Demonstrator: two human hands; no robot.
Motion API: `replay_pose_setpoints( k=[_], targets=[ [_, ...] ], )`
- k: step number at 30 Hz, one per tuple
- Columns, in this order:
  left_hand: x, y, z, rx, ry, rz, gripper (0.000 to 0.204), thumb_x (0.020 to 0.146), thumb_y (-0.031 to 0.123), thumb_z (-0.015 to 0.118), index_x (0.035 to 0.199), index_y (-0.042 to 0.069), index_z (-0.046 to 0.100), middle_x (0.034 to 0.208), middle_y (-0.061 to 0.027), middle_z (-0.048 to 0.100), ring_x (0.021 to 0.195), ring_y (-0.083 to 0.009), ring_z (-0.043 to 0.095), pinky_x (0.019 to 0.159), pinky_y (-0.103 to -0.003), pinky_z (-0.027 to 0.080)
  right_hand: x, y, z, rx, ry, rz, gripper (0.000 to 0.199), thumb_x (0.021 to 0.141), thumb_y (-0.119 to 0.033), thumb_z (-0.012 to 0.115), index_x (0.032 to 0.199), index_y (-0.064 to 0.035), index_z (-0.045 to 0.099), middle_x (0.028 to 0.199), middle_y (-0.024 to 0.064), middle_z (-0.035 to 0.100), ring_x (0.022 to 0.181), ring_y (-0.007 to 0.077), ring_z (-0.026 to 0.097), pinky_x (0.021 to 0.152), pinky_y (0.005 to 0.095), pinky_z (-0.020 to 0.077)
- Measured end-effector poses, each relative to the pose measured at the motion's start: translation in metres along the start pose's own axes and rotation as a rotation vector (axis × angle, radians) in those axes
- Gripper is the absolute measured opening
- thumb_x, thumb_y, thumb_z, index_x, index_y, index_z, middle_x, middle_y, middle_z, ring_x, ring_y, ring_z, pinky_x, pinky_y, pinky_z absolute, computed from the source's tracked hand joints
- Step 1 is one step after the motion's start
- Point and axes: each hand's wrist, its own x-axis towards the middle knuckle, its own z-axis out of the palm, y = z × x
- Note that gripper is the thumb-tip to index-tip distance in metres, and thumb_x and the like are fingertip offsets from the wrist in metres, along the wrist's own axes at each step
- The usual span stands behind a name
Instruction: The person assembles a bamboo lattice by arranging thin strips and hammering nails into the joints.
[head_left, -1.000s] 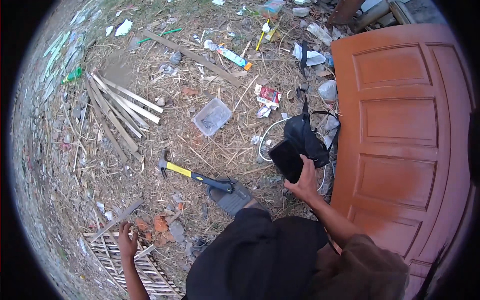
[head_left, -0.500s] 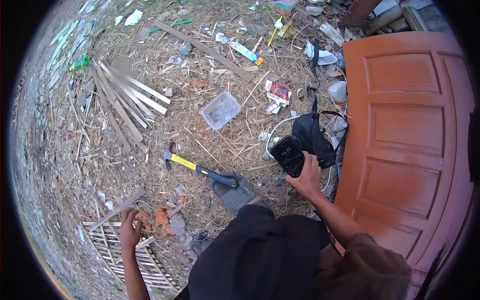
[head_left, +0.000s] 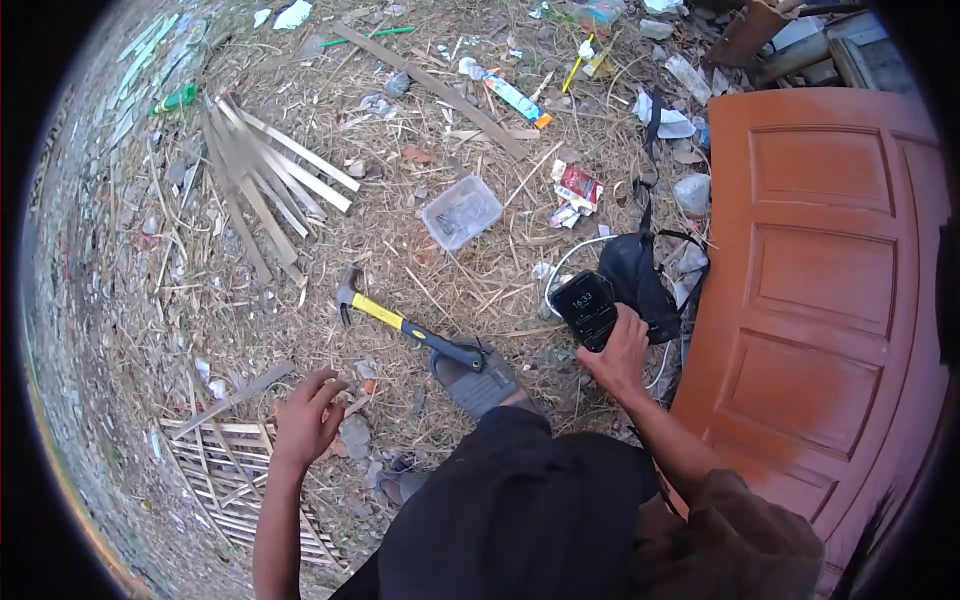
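Note:
My right hand (head_left: 618, 352) grips a black phone (head_left: 586, 308) with a lit screen, held just left of a black bag (head_left: 640, 282) on the ground. My left hand (head_left: 306, 415) hovers empty with fingers apart over dry straw, next to a woven bamboo lattice (head_left: 225, 470). A claw hammer (head_left: 405, 325) with a yellow and black handle lies between the two hands, its grip end by my sandalled foot (head_left: 478, 378).
A brown panelled door (head_left: 820, 290) lies flat on the right. A clear plastic tub (head_left: 461, 212) sits above the hammer. A bundle of wooden slats (head_left: 265, 185) lies upper left. Litter, packets and a white cable (head_left: 565, 265) are scattered over the straw.
My left hand has risen from the lattice toward the hammer and spread its fingers. My right hand has kept the phone, shifting slightly downward beside the bag.

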Motion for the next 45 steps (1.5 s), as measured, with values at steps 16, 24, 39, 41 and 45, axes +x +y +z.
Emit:
replay_pose_setpoints(
  k=[16, 24, 39, 41, 45],
  targets=[
    [0.030, 0.044, 0.032, -0.181, -0.091, 0.162, 0.028, 0.082, 0.008, 0.065, 0.110, 0.009, 0.061, 0.117, -0.0121, 0.058, 0.105, -0.0326, 0.059, 0.088, -0.041, 0.050, 0.012, 0.001, -0.008, 0.064, -0.072, 0.025, 0.095, 0.065, -0.026, 0.079, 0.141, -0.0033, 0.028, 0.127, 0.0231, 0.046, 0.115, 0.0407, 0.046, 0.098, 0.0473, 0.0395],
    [0.033, 0.040, 0.035, -0.200, -0.109, 0.151, 0.028, 0.082, 0.008, 0.064, 0.110, 0.009, 0.061, 0.117, -0.0116, 0.059, 0.106, -0.0324, 0.059, 0.088, -0.041, 0.050, 0.006, 0.014, 0.000, 0.103, 0.007, -0.058, 0.100, 0.065, -0.026, 0.081, 0.145, -0.0059, 0.025, 0.130, 0.0204, 0.046, 0.119, 0.0377, 0.046, 0.098, 0.0473, 0.0384],
    [0.127, 0.122, 0.086, -0.440, -0.116, 0.418, 0.032, 0.080, 0.009, 0.067, 0.112, 0.008, 0.062, 0.110, -0.0114, 0.061, 0.100, -0.0315, 0.061, 0.085, -0.040, 0.051, 0.036, 0.000, -0.043, 0.448, -0.121, 0.211, 0.101, 0.064, -0.015, 0.082, 0.144, -0.0088, 0.022, 0.119, 0.0192, 0.056, 0.099, 0.0274, 0.062, 0.088, 0.0363, 0.0493],
    [0.160, 0.143, 0.106, -0.596, -0.182, 0.407, 0.044, 0.077, 0.014, 0.072, 0.119, 0.009, 0.058, 0.114, -0.0110, 0.060, 0.102, -0.0294, 0.061, 0.086, -0.039, 0.051, 0.040, 0.004, -0.047, 0.628, -0.112, 0.249, 0.100, 0.065, -0.013, 0.082, 0.144, -0.0085, 0.020, 0.115, 0.0183, 0.056, 0.096, 0.0252, 0.062, 0.085, 0.0354, 0.0503],
    [0.205, 0.203, 0.171, -1.197, -0.317, 0.331, 0.076, 0.069, 0.017, 0.082, 0.135, 0.008, 0.045, 0.122, -0.0171, 0.055, 0.110, -0.0266, 0.058, 0.089, -0.036, 0.050, 0.041, 0.008, -0.048, 0.843, -0.090, 0.259, 0.098, 0.068, -0.009, 0.080, 0.144, -0.0076, 0.019, 0.112, 0.0171, 0.055, 0.097, 0.0219, 0.061, 0.083, 0.0346, 0.0511]
  ],
)
